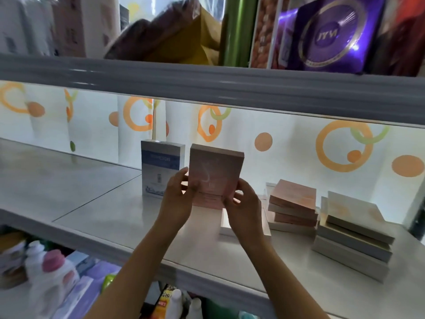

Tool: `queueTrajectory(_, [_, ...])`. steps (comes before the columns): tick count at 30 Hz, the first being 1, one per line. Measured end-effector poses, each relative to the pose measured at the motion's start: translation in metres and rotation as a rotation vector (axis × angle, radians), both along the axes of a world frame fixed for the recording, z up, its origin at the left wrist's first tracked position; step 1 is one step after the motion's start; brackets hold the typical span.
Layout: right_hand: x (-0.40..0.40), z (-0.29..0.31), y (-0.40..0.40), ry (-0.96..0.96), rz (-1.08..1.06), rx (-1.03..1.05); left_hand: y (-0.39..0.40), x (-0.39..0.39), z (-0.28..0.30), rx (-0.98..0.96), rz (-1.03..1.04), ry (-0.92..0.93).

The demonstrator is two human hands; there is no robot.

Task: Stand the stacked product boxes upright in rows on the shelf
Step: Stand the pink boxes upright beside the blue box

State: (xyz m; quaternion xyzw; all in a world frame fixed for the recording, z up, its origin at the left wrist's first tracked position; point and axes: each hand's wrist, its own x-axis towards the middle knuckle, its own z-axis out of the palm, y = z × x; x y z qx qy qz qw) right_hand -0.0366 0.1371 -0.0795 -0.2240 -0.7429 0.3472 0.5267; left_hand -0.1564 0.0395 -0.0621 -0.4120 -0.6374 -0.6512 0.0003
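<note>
Both hands, left [177, 199] and right [243, 203], pinch upright pink box [216, 171]; bare shelf [80, 192] leftward.

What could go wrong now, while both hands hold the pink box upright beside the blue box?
1. The pink box, pinched low by the left hand and right hand, might tip once the grip opens.
2. It stands close to the blue box and could knock it over.
3. The right forearm passes near the pink stack and may nudge it.
</note>
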Motion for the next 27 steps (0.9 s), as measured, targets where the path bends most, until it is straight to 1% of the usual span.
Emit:
queueTrajectory(2, [-0.007, -0.003, 0.002, -0.031, -0.009, 0.005, 0.003, -0.005, -0.008, -0.022, 0.046, -0.058])
queueTrajectory(9, [-0.027, -0.005, 0.02, -0.273, -0.036, 0.076, 0.007, -0.017, -0.033, -0.037, 0.084, -0.091])
queueTrajectory(13, [-0.029, -0.01, 0.024, -0.39, -0.011, 0.039, 0.009, -0.02, -0.049, -0.096, 0.1, -0.052])
queueTrajectory(16, [-0.03, -0.016, 0.034, -0.423, -0.027, 0.003, 0.016, -0.026, -0.057, -0.127, 0.128, 0.032])
queueTrajectory(27, [-0.032, -0.027, 0.048, -0.404, -0.045, -0.005, 0.019, -0.022, -0.054, -0.216, 0.044, 0.06])
